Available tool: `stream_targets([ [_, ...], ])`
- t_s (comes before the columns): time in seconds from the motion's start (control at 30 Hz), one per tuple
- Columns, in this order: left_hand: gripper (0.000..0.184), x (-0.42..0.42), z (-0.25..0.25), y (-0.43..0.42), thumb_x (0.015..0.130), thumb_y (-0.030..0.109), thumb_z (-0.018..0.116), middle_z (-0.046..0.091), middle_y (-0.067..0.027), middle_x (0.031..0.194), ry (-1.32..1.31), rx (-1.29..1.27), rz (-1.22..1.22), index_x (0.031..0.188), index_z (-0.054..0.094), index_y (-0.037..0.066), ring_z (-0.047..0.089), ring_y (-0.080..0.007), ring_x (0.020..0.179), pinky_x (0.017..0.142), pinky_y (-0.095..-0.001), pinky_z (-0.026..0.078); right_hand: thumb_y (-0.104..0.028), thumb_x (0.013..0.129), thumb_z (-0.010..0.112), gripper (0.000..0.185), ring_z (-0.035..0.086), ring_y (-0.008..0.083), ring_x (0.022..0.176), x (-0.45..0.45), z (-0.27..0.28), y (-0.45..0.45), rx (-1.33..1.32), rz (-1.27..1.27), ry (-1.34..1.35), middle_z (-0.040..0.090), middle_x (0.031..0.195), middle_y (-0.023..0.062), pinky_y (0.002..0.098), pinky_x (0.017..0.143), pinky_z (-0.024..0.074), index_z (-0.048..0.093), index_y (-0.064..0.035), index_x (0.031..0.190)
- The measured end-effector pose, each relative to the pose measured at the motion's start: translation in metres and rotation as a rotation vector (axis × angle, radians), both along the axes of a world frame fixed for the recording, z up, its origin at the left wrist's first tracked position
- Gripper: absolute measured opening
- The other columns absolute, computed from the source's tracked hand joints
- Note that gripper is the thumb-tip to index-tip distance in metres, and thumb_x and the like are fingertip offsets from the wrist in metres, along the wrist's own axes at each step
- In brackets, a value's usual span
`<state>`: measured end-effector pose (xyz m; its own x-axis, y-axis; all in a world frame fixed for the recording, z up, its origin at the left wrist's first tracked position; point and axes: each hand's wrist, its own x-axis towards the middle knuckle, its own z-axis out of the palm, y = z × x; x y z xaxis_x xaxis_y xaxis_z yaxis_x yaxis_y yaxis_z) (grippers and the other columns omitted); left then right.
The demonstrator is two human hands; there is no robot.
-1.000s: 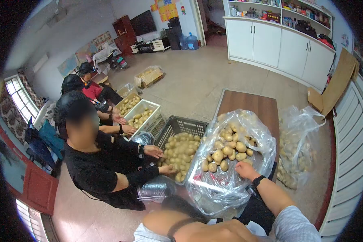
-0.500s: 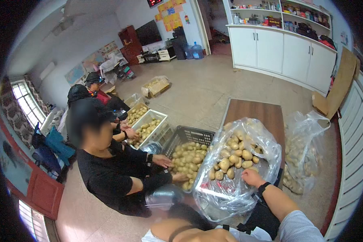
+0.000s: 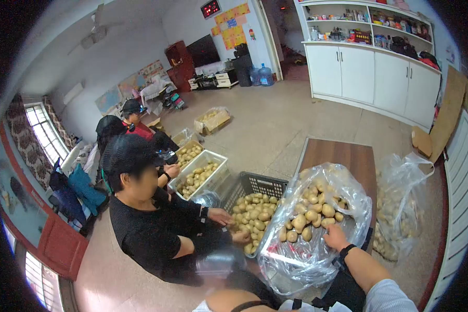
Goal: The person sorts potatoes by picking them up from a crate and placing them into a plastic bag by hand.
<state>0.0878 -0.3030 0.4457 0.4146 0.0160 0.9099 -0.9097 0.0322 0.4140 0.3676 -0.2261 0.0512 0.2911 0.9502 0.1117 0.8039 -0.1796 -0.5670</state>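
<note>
My right hand [image 3: 336,237], with a dark band at the wrist, is at the near right edge of a pile of potatoes [image 3: 312,208]. Its fingers are curled together, and what they hold, if anything, is hidden. The potatoes lie in an open clear plastic bag [image 3: 286,262], whose crumpled near part spreads below my hand. Of my left arm [image 3: 234,300] only a blurred stretch of skin with a dark strap shows at the bottom edge; the fingers are hidden.
A brown tabletop [image 3: 338,153] lies beyond the bag. A co-worker in black [image 3: 156,229] reaches into a dark crate [image 3: 262,184] of potatoes at left. White crates [image 3: 213,174] stand behind it, near other people. A filled plastic bag [image 3: 400,208] stands at right.
The view has shifted, so the scene sits lower and farther right. My left arm shows less at the bottom edge. My right hand stays beside the potatoes.
</note>
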Motion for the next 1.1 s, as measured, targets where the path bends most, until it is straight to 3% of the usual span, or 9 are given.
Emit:
stream_targets([
  [0.07, 0.031, -0.002, -0.002, 0.002, 0.092, 0.023, 0.054, 0.062, -0.0156, 0.077, -0.004, -0.002, -0.002, 0.070, 0.060, 0.002, 0.061, -0.0340, 0.068, 0.063, -0.0403, 0.053, -0.015, 0.070, 0.065, 0.043, 0.054, 0.0412, 0.102, -0.003, 0.007, -0.003, -0.079, 0.003, 0.028, 0.058, 0.102, 0.0254, 0.0464, 0.088, 0.0458, 0.060, -0.0039, 0.111],
  [0.17, 0.031, -0.002, -0.003, 0.005, 0.093, 0.023, 0.053, 0.062, -0.0156, 0.077, -0.002, 0.004, -0.006, 0.071, 0.061, 0.002, 0.062, -0.0340, 0.069, 0.063, -0.0404, 0.053, -0.015, 0.071, 0.064, 0.049, 0.054, 0.0416, 0.104, -0.004, 0.006, -0.003, -0.136, -0.015, 0.030, 0.057, 0.106, 0.0257, 0.0453, 0.091, 0.0457, 0.058, -0.0067, 0.119],
  [0.2, 0.031, -0.002, -0.003, 0.005, 0.093, 0.023, 0.053, 0.062, -0.0156, 0.078, -0.005, 0.003, -0.009, 0.071, 0.061, 0.002, 0.062, -0.0340, 0.069, 0.063, -0.0405, 0.053, -0.015, 0.071, 0.064, 0.049, 0.054, 0.0416, 0.104, -0.005, 0.004, -0.003, -0.137, -0.014, 0.030, 0.057, 0.106, 0.0257, 0.0453, 0.091, 0.0457, 0.058, -0.0067, 0.119],
  [0.27, 0.031, -0.001, -0.003, 0.007, 0.094, 0.023, 0.053, 0.062, -0.0156, 0.078, -0.006, 0.001, -0.008, 0.071, 0.061, 0.003, 0.062, -0.0340, 0.069, 0.064, -0.0405, 0.053, -0.017, 0.070, 0.066, 0.029, 0.053, 0.0424, 0.095, -0.005, -0.002, -0.003, 0.023, -0.034, 0.053, 0.057, 0.097, 0.0255, 0.0471, 0.083, 0.0445, 0.057, 0.0003, 0.092],
  [0.5, 0.031, 0.004, -0.006, 0.002, 0.095, 0.022, 0.052, 0.062, -0.0156, 0.079, -0.016, 0.015, -0.021, 0.072, 0.061, 0.003, 0.062, -0.0340, 0.070, 0.064, -0.0408, 0.053, -0.011, 0.072, 0.063, 0.036, 0.053, 0.0423, 0.105, -0.008, 0.021, -0.005, -0.128, -0.092, 0.045, 0.052, 0.112, 0.0276, 0.0457, 0.090, 0.0461, 0.057, 0.0021, 0.105],
  [0.83, 0.031, 0.008, -0.009, 0.005, 0.097, 0.020, 0.051, 0.062, -0.0158, 0.080, -0.053, 0.004, -0.008, 0.073, 0.061, 0.003, 0.062, -0.0340, 0.072, 0.064, -0.0408, 0.053, -0.020, 0.074, 0.062, 0.039, 0.054, 0.0432, 0.102, -0.002, 0.011, -0.004, -0.212, -0.085, 0.010, 0.047, 0.116, 0.0241, 0.0470, 0.088, 0.0469, 0.052, -0.0008, 0.107],
  [0.93, 0.030, 0.008, -0.007, 0.013, 0.096, 0.021, 0.054, 0.062, -0.0153, 0.082, 0.059, 0.167, -0.119, 0.073, 0.061, 0.003, 0.062, -0.0340, 0.074, 0.064, -0.0409, 0.053, -0.021, 0.074, 0.064, 0.042, 0.057, 0.0422, 0.101, -0.002, 0.014, -0.004, -0.254, -0.099, -0.031, 0.048, 0.118, 0.0234, 0.0468, 0.087, 0.0487, 0.053, -0.0013, 0.110],
  [1.0, 0.028, 0.007, -0.012, 0.007, 0.094, 0.025, 0.058, 0.064, -0.0153, 0.087, 0.014, -0.007, -0.032, 0.078, 0.063, 0.003, 0.063, -0.0339, 0.078, 0.065, -0.0416, 0.053, -0.020, 0.074, 0.066, 0.044, 0.058, 0.0410, 0.101, -0.003, 0.016, -0.004, -0.291, -0.110, -0.064, 0.049, 0.119, 0.0229, 0.0459, 0.086, 0.0500, 0.054, -0.0016, 0.113],
  [1.1, 0.029, 0.008, -0.029, 0.027, 0.092, 0.030, 0.060, 0.064, -0.0162, 0.094, 0.112, 0.050, -0.060, 0.088, 0.064, 0.001, 0.064, -0.0343, 0.082, 0.069, -0.0433, 0.053, -0.021, 0.075, 0.066, 0.048, 0.059, 0.0399, 0.100, -0.004, 0.019, -0.004, -0.348, -0.121, -0.097, 0.048, 0.120, 0.0228, 0.0465, 0.085, 0.0508, 0.051, -0.0014, 0.115],
])
